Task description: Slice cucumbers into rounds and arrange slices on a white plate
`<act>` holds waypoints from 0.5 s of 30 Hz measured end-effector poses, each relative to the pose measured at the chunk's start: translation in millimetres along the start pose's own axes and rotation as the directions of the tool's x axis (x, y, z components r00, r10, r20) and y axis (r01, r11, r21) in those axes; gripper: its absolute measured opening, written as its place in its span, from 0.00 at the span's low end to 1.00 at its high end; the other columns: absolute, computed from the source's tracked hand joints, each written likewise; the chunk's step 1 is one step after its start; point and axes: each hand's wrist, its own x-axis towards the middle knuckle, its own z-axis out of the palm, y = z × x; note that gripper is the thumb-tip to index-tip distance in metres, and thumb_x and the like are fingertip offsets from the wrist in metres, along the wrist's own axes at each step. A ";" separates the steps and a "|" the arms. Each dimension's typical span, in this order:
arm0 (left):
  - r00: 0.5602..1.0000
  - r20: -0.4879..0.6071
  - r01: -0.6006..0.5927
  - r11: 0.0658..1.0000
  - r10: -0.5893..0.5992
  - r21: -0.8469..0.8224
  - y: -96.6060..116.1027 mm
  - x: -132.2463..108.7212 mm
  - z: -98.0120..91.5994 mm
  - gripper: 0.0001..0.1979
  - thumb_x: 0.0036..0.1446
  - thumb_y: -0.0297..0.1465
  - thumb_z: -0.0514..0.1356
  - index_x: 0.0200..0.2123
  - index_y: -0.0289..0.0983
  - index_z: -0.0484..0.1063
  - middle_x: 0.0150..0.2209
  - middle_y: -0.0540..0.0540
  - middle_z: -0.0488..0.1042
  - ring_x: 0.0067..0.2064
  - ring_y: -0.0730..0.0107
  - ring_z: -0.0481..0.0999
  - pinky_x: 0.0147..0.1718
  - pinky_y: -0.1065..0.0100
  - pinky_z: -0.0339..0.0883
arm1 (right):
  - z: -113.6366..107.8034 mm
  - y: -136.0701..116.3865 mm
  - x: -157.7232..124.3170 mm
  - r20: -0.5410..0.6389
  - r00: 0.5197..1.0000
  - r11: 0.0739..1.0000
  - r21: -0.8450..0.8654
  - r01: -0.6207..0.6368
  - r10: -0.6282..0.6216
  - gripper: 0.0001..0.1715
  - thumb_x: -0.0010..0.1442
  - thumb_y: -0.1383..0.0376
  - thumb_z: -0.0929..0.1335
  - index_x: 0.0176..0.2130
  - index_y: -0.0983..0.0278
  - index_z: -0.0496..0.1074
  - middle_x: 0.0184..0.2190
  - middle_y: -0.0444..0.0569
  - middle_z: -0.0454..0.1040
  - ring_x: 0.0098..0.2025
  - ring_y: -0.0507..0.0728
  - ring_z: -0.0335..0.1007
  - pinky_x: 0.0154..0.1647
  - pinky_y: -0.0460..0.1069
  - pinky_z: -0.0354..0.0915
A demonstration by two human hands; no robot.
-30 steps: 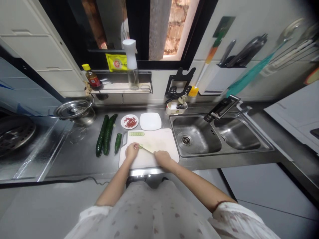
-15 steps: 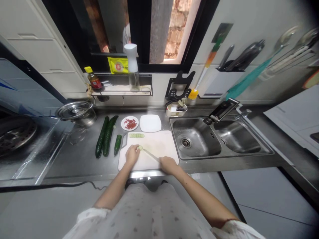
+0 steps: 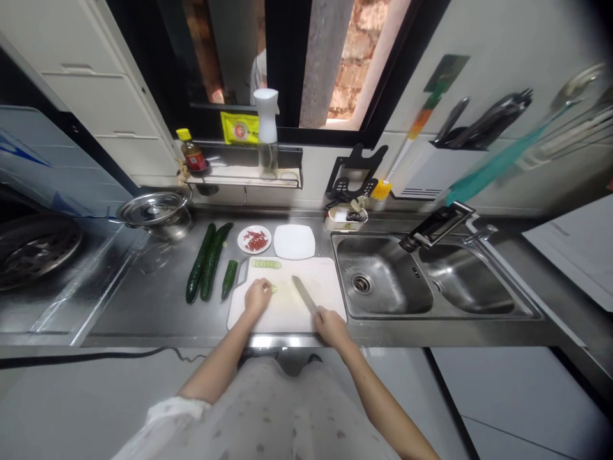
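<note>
At lower centre of the frame, the left hand [image 3: 258, 298] is drawn narrow over the left half of the board [image 3: 287, 319], a green slice [image 3: 274, 289] at its fingertips; whether pinched or merely touched, I cannot tell. The right hand [image 3: 332, 326], at the board's lower right, is closed round the knife [image 3: 304, 292], its blade slanting up and left, apart from the slice. Above the left hand lies a row of slices [image 3: 266, 264], with a cucumber piece [image 3: 229, 280] left of the board.
</note>
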 end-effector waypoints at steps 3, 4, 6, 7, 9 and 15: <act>1.000 0.010 0.027 0.999 -0.027 -0.025 0.7 4.0 -2.1 0.04 0.56 0.32 0.60 0.32 0.39 0.73 0.34 0.49 0.76 0.36 0.70 0.72 0.34 0.72 0.59 | -0.5 -0.1 1.1 0.003 1.000 1.000 0.009 -0.009 0.009 0.18 0.67 0.63 0.56 0.45 0.63 0.72 0.40 0.53 0.77 0.41 0.55 0.72 0.32 0.46 0.53; 0.999 0.009 0.042 0.998 -0.041 -0.036 0.3 6.2 -3.8 0.04 0.56 0.32 0.60 0.32 0.39 0.73 0.33 0.50 0.76 0.35 0.71 0.72 0.33 0.72 0.58 | -0.3 0.0 1.6 0.001 1.000 1.000 0.013 -0.007 0.007 0.18 0.67 0.63 0.56 0.45 0.63 0.72 0.40 0.53 0.77 0.41 0.55 0.72 0.32 0.46 0.53; 0.997 -0.003 0.073 0.996 -0.073 -0.051 -1.5 12.3 -8.6 0.04 0.55 0.33 0.61 0.32 0.39 0.73 0.32 0.50 0.76 0.34 0.71 0.73 0.31 0.73 0.58 | 0.2 0.5 2.8 -0.005 1.000 1.000 0.017 -0.006 0.006 0.18 0.67 0.63 0.56 0.45 0.63 0.72 0.40 0.53 0.77 0.41 0.55 0.72 0.32 0.46 0.53; 0.996 -0.015 0.089 0.995 -0.090 -0.051 -2.8 16.0 -11.7 0.05 0.55 0.34 0.61 0.32 0.39 0.73 0.33 0.50 0.76 0.34 0.71 0.73 0.31 0.73 0.58 | 0.6 0.8 3.5 -0.009 1.000 1.000 0.017 -0.006 0.006 0.18 0.67 0.63 0.56 0.45 0.63 0.72 0.40 0.53 0.78 0.41 0.55 0.72 0.32 0.46 0.52; 0.992 -0.040 0.118 0.993 -0.119 -0.029 -6.2 24.2 -18.5 0.05 0.54 0.33 0.61 0.32 0.39 0.73 0.33 0.49 0.77 0.34 0.70 0.74 0.32 0.73 0.59 | 1.1 1.6 5.1 -0.013 1.000 1.000 0.017 -0.006 0.007 0.18 0.67 0.63 0.56 0.45 0.63 0.72 0.39 0.52 0.78 0.40 0.55 0.72 0.32 0.46 0.52; 0.975 -0.098 0.206 0.976 -0.199 0.073 -15.9 43.8 -33.0 0.07 0.57 0.30 0.56 0.35 0.41 0.75 0.34 0.45 0.78 0.37 0.65 0.76 0.34 0.71 0.61 | -0.1 2.0 8.4 -0.010 1.000 1.000 0.017 -0.002 0.002 0.18 0.67 0.63 0.57 0.45 0.64 0.72 0.39 0.52 0.78 0.40 0.55 0.72 0.32 0.46 0.51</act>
